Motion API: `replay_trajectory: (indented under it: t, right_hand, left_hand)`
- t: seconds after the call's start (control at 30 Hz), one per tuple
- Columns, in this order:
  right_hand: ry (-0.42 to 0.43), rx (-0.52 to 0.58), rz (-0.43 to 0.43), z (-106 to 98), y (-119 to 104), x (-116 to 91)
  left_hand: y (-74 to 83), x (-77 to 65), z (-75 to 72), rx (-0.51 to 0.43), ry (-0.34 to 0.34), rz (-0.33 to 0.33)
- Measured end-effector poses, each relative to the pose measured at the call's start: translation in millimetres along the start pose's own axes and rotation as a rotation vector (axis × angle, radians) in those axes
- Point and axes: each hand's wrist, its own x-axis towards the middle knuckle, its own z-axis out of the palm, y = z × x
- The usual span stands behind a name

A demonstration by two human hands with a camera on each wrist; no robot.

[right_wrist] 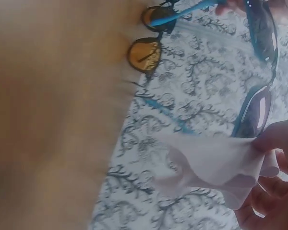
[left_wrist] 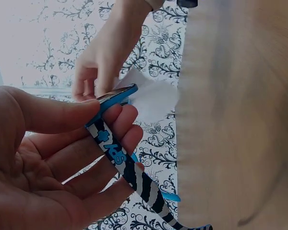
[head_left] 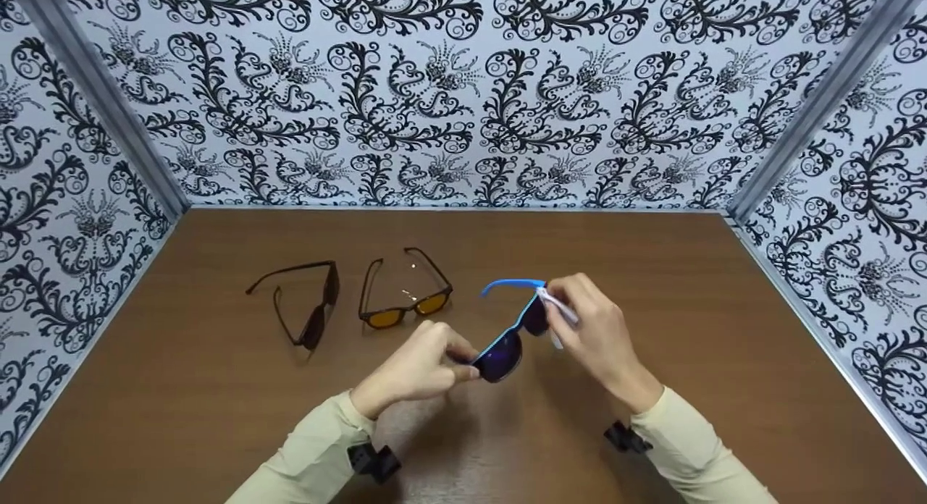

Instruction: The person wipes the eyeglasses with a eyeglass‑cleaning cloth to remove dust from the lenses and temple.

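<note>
A pair of blue-framed sunglasses (head_left: 501,355) with dark lenses is held between both hands above the table. My left hand (head_left: 432,363) pinches the frame at its left end, thumb on one side and fingers on the other. In the left wrist view, the near temple arm (left_wrist: 144,184) shows a black-and-white zebra pattern with blue lettering. My right hand (head_left: 594,330) grips the other end with a thin white cloth (right_wrist: 216,163) between thumb and fingers. The cloth hangs loosely and covers part of the far lens.
Left of the hands, glasses with orange lenses (head_left: 386,317) stand on the brown table (head_left: 652,258), temples unfolded. Further left lie dark sunglasses (head_left: 315,329), also unfolded. Patterned black-and-white walls (head_left: 463,98) enclose the back and sides.
</note>
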Motion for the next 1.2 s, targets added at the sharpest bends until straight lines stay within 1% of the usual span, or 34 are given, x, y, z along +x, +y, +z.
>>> replay_trajectory:
  t: [0.1, 0.17, 0.23, 0.27, 0.33, 0.37, 0.47, 0.6, 0.7, 0.8, 0.87, 1.0, 1.07, 1.13, 1.2]
  right_hand:
    - [-0.035, -0.001, -0.079, 1.4, -9.0, 5.6]
    - [-0.056, -0.007, -0.128, 3.4, -12.8, 5.9]
    - [-0.066, -0.020, -0.161, 5.7, -13.3, 4.1]
    - [-0.066, -0.030, -0.167, 6.8, -12.2, 3.1]
    - [-0.058, -0.047, -0.154, 8.4, -8.2, 1.6]
    - [-0.053, -0.057, -0.140, 8.7, -5.7, 1.2]
    - [-0.029, -0.081, -0.077, 8.1, 2.5, 3.0]
    - [0.010, -0.076, 0.018, 3.7, 9.8, 10.3]
    - [0.029, -0.069, 0.055, 0.5, 10.6, 17.0]
    - [0.038, -0.054, 0.047, -0.8, 7.3, 21.6]
    - [0.035, -0.028, 0.014, 0.1, 3.3, 22.5]
    - [-0.008, 0.018, -0.091, 2.8, -5.3, 18.6]
    - [-0.029, 0.023, -0.127, 3.3, -6.3, 14.4]
    - [-0.037, 0.010, -0.126, 2.9, -4.0, 10.6]
    - [-0.027, -0.013, -0.089, 1.6, 0.4, 8.1]
  left_hand:
    - [-1.2, 5.6, -0.3, -0.022, 0.033, -0.004]
    - [-2.7, 8.8, -1.7, -0.016, 0.065, 0.010]
    - [-3.8, 11.1, -4.1, -0.018, 0.091, 0.010]
    - [-4.4, 11.9, -5.6, -0.034, 0.097, -0.001]
    - [-5.1, 12.7, -9.2, -0.059, 0.108, -0.013]
    - [-5.2, 12.9, -10.9, -0.081, 0.109, -0.030]
    - [-5.0, 12.6, -15.3, -0.115, 0.101, -0.051]
    - [-4.3, 11.7, -16.5, -0.076, 0.073, -0.034]
    - [-1.6, 12.1, -14.4, -0.050, 0.045, -0.013]
    - [1.6, 13.5, -12.0, -0.037, 0.030, 0.000]
    - [2.6, 14.4, -10.5, -0.025, 0.038, -0.004]
    - [0.1, 16.2, -8.6, -0.020, 0.082, -0.012]
    - [-1.8, 16.9, -7.7, -0.022, 0.106, -0.009]
    - [-3.2, 17.1, -7.4, -0.023, 0.117, -0.003]
    - [-3.8, 16.8, -7.3, -0.025, 0.109, -0.002]
